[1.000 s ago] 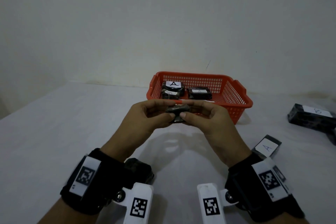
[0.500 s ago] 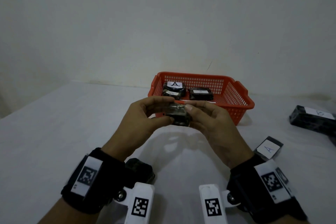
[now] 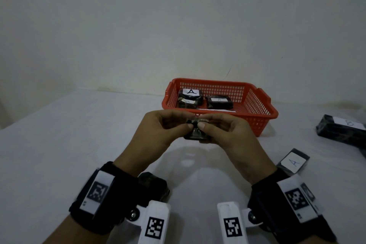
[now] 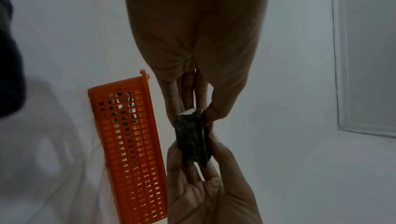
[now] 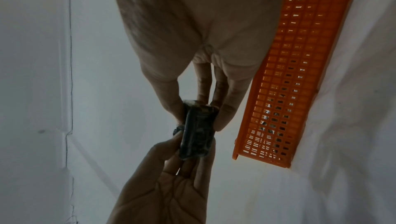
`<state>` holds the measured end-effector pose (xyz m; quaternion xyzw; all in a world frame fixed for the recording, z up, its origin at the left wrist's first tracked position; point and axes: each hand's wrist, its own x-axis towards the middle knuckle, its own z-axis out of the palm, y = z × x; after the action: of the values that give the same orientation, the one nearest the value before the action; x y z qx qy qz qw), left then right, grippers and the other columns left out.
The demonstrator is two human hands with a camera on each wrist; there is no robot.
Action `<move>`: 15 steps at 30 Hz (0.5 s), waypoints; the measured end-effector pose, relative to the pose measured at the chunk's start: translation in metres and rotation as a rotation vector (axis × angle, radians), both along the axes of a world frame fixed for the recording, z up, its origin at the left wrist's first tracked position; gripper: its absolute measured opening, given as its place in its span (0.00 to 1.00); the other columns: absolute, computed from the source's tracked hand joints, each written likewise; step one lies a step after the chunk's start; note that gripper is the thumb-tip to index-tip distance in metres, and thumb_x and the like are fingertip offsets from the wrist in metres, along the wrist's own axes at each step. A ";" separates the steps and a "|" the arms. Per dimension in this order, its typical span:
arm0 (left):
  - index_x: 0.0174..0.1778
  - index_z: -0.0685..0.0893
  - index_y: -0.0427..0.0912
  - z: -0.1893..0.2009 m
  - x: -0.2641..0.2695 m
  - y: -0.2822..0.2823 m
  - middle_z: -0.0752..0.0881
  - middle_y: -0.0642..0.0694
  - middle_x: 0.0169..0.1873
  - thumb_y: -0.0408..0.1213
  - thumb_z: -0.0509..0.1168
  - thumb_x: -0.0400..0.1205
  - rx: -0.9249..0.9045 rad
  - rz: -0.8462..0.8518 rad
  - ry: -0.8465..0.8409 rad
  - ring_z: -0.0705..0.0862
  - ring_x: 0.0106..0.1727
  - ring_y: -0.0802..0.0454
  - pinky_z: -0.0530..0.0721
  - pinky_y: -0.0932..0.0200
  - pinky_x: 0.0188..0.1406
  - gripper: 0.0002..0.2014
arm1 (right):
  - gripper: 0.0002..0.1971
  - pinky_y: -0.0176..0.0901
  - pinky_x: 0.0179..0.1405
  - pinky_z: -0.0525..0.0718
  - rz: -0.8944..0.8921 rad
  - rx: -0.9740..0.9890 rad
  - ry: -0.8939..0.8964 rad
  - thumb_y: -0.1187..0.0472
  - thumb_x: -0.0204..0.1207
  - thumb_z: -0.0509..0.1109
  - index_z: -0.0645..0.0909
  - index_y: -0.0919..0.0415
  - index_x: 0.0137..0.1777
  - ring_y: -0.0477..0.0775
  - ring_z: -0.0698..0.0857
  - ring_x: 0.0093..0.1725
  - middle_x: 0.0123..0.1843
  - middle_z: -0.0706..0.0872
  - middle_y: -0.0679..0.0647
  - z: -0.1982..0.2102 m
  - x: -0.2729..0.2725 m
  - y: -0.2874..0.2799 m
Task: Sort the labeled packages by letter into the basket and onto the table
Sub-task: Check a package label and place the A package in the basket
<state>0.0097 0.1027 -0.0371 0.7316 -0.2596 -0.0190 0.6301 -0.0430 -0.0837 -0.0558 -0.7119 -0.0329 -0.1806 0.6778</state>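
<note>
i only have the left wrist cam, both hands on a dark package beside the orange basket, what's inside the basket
Observer: The head view shows dark packages in the basket. The label on the back left package plainly reads A.
Operator: anything out on the table
Observer: Yes, a small package labelled A lies flat on the table, to the right of the right hand.
Operator: any b ones
Observer: One longer package lies at the far right edge, and its label looks like a B. The letter on the held package cannot be read in any view.
</note>
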 end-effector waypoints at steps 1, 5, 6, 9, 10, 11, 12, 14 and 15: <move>0.58 0.92 0.44 0.000 0.000 0.000 0.95 0.49 0.49 0.30 0.73 0.81 0.003 -0.013 0.004 0.93 0.53 0.55 0.91 0.56 0.58 0.11 | 0.09 0.44 0.48 0.94 -0.008 -0.004 -0.015 0.65 0.79 0.78 0.91 0.62 0.58 0.55 0.95 0.55 0.54 0.96 0.56 0.001 -0.001 -0.001; 0.57 0.92 0.44 0.000 0.001 0.000 0.95 0.49 0.49 0.29 0.74 0.80 -0.005 0.007 0.006 0.93 0.52 0.54 0.91 0.54 0.58 0.11 | 0.12 0.46 0.52 0.94 0.013 0.006 -0.039 0.67 0.78 0.78 0.90 0.63 0.61 0.55 0.95 0.57 0.55 0.96 0.57 0.000 -0.001 -0.002; 0.57 0.92 0.44 0.000 0.002 0.001 0.95 0.49 0.49 0.29 0.73 0.80 -0.014 0.023 0.013 0.93 0.52 0.54 0.91 0.53 0.58 0.11 | 0.14 0.47 0.54 0.93 0.021 0.011 -0.042 0.68 0.77 0.78 0.90 0.63 0.62 0.56 0.94 0.57 0.56 0.95 0.58 0.000 0.000 -0.002; 0.57 0.92 0.44 0.000 0.003 0.002 0.94 0.47 0.50 0.30 0.73 0.80 -0.012 0.017 0.040 0.93 0.54 0.50 0.91 0.52 0.58 0.11 | 0.16 0.49 0.60 0.92 -0.006 -0.003 -0.073 0.71 0.75 0.80 0.90 0.61 0.62 0.54 0.94 0.58 0.56 0.96 0.56 -0.001 0.000 -0.003; 0.56 0.92 0.45 0.000 0.004 0.001 0.94 0.47 0.50 0.30 0.73 0.80 -0.006 0.010 0.044 0.93 0.54 0.49 0.91 0.52 0.57 0.11 | 0.16 0.48 0.61 0.92 -0.020 -0.008 -0.084 0.70 0.74 0.80 0.90 0.60 0.62 0.52 0.94 0.58 0.55 0.96 0.54 0.000 -0.001 -0.004; 0.55 0.91 0.45 -0.001 0.004 0.002 0.94 0.47 0.50 0.30 0.74 0.80 0.000 0.010 0.043 0.93 0.54 0.48 0.92 0.52 0.55 0.10 | 0.17 0.46 0.63 0.91 -0.028 -0.005 -0.093 0.68 0.73 0.81 0.90 0.59 0.62 0.50 0.94 0.59 0.55 0.96 0.52 0.001 -0.002 -0.004; 0.55 0.91 0.45 -0.001 0.004 0.002 0.94 0.48 0.50 0.30 0.74 0.80 0.002 0.020 0.037 0.93 0.53 0.48 0.92 0.52 0.53 0.10 | 0.17 0.46 0.64 0.91 -0.027 0.009 -0.098 0.66 0.72 0.82 0.90 0.58 0.62 0.49 0.94 0.59 0.55 0.96 0.52 0.002 -0.002 -0.005; 0.55 0.91 0.45 -0.002 0.005 0.002 0.94 0.48 0.49 0.30 0.74 0.79 -0.015 0.040 0.027 0.93 0.53 0.48 0.92 0.52 0.53 0.10 | 0.19 0.49 0.65 0.90 0.010 0.063 -0.091 0.58 0.72 0.80 0.90 0.60 0.62 0.52 0.93 0.61 0.57 0.96 0.54 0.004 -0.002 -0.004; 0.55 0.91 0.45 -0.001 0.006 0.003 0.94 0.48 0.50 0.30 0.75 0.79 -0.033 0.046 0.026 0.93 0.54 0.49 0.91 0.51 0.56 0.11 | 0.20 0.50 0.64 0.89 0.038 0.089 -0.072 0.54 0.72 0.78 0.90 0.61 0.63 0.55 0.93 0.62 0.58 0.95 0.56 0.003 -0.001 -0.003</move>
<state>0.0154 0.1057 -0.0384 0.7266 -0.2349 -0.0100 0.6456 -0.0437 -0.0872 -0.0526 -0.6732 -0.0629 -0.1944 0.7107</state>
